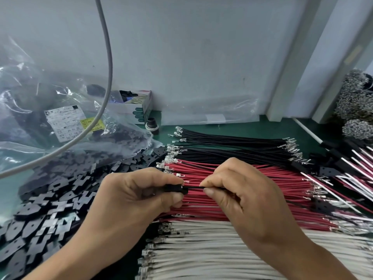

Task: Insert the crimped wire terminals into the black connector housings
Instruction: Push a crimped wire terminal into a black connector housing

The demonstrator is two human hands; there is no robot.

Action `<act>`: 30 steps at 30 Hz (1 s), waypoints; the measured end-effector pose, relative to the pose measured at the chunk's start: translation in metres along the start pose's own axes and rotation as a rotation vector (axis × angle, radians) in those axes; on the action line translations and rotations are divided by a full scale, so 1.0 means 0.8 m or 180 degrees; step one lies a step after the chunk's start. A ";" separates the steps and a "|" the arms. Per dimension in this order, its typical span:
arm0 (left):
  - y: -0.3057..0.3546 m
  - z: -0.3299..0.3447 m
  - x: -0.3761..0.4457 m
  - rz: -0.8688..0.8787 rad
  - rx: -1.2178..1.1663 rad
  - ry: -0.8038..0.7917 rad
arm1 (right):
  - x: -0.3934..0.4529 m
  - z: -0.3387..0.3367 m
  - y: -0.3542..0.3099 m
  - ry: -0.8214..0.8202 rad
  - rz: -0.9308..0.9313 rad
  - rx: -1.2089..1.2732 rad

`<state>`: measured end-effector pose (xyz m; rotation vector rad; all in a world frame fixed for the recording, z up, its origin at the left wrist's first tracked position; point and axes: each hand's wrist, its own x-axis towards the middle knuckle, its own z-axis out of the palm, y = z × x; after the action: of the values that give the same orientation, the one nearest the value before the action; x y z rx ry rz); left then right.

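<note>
Above the red wires [252, 190] | left hand [129, 201] pinches housing [175, 189] | right hand [246, 197] pinches black wire [195, 187] at its mouth | risk: skewed push bends terminal, or half-seated, unlatched

Green tabletop [252, 126] runs back to a pale grey-white wall panel [191, 57], which fills most of the upper view. At right, a light vertical post [292, 67] stands on the tabletop, with a second pale upright [347, 57] just beside it. Lighting is even and diffuse, with soft shadow along the wall base; a grey cable [108, 57] hangs in a curve at left before the wall.
</note>
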<state>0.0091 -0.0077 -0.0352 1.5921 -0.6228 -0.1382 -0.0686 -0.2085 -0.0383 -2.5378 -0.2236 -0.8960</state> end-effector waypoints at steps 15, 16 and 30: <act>-0.005 -0.003 0.001 0.0261 0.0307 -0.0105 | 0.006 0.012 -0.011 0.0125 -0.0288 -0.0159; -0.005 -0.003 0.001 0.0264 0.0314 -0.0079 | 0.008 0.010 -0.011 0.0186 -0.0297 -0.0273; -0.008 -0.008 0.008 -0.0015 -0.0121 0.0612 | 0.007 0.022 -0.006 -0.0416 0.0203 -0.0589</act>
<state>0.0189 -0.0050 -0.0386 1.5487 -0.4641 0.0000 -0.0560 -0.1962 -0.0453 -2.7614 -0.1024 -0.7586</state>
